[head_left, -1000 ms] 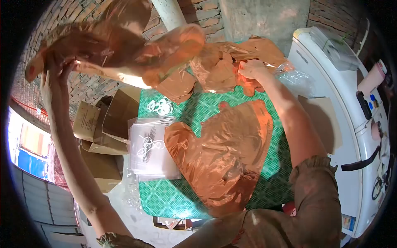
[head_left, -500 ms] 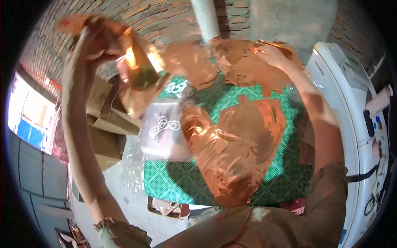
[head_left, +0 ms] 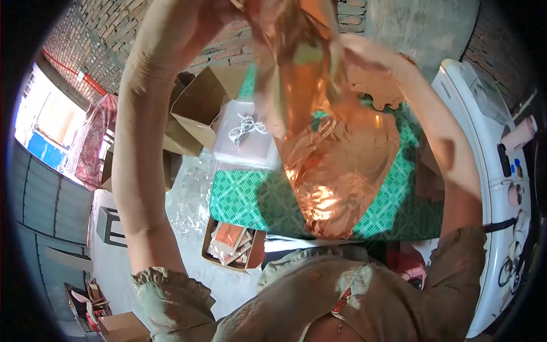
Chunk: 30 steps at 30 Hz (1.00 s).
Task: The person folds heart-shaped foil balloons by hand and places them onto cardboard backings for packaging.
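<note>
A shiny copper-coloured foil heart lies on the green patterned table, its point toward my body. Above its upper part hangs a second piece of copper foil, raised near the camera. My left hand grips this raised foil at the top edge, its fingertips partly out of frame. Beside it on the right, my right hand is blurred, and its fingers are hidden behind the foil. More flat copper foil lies at the table's far side. White string rests on a clear plastic packet left of the heart.
Open cardboard boxes stand left of the table. A box of packets sits on the floor by the near edge. A white appliance stands at the right. Behind the table is a brick wall.
My left hand has moved right and closer to the camera with the foil. My right hand has moved left toward it, from the far foil. The view has shifted.
</note>
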Available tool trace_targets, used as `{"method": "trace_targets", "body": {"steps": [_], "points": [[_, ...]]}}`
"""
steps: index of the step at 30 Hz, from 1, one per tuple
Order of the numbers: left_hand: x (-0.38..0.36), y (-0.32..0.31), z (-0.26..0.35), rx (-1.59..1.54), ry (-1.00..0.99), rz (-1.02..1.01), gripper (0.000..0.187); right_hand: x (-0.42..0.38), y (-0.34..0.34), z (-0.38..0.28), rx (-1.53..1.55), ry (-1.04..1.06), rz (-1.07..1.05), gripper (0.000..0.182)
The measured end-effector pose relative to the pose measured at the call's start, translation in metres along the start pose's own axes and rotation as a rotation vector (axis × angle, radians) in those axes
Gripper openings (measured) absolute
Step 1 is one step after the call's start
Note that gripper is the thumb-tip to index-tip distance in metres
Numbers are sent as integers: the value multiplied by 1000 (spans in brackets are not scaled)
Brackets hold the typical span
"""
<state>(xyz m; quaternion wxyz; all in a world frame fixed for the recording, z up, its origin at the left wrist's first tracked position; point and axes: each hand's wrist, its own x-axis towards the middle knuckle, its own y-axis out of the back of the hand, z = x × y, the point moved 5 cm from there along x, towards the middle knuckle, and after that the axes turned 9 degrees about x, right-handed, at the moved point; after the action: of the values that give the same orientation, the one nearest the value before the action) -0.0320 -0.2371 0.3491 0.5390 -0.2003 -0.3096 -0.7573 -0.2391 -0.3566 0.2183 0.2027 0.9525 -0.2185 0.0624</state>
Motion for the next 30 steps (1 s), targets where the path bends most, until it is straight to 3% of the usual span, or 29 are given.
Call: {"method": "trace_targets", "body": {"steps": [3,5,6,10,13,14,15,16,19,20,21,23,24,25,27,30], "points": [[-11,-27,7,-307,-128,-156,51,11,-54,6,6,112,-184,50],[-36,-13,8,-326,-129,-71,45,10,-83,27,115,103,-239,43],[-48,-7,7,-332,-130,-26,41,9,-98,34,218,39,-233,42],[-80,-11,-8,-123,-280,-350,38,-38,-138,8,378,-66,-69,43],[-138,-4,-11,54,-139,-145,43,-59,-132,18,64,-137,1,34],[-168,22,-27,28,-45,-93,51,-63,-121,37,-14,-159,-12,30],[-175,20,-29,19,-75,-128,59,-70,-113,49,-95,-178,-28,25],[-182,17,-31,9,-105,-163,68,-80,-108,53,-13,-267,-3,25],[-220,6,-52,40,-72,-147,76,-101,-78,87,27,-257,141,23],[-233,-3,-58,48,-51,-106,80,-120,-71,82,115,-448,222,20],[-246,-17,-63,56,-25,-66,83,-125,-66,90,131,-420,287,19],[-269,-48,-73,73,38,10,70,-142,-48,114,164,-362,414,17],[-281,-65,-77,214,125,-1,42,-148,-42,122,214,-406,390,17],[-290,-82,-84,270,173,-20,32,-149,-42,126,227,-422,401,17],[-312,-117,-101,349,300,-24,33,-150,-40,129,247,-448,427,18],[-331,-153,-117,496,313,-91,41,-146,-27,147,-101,-520,424,21]]}}
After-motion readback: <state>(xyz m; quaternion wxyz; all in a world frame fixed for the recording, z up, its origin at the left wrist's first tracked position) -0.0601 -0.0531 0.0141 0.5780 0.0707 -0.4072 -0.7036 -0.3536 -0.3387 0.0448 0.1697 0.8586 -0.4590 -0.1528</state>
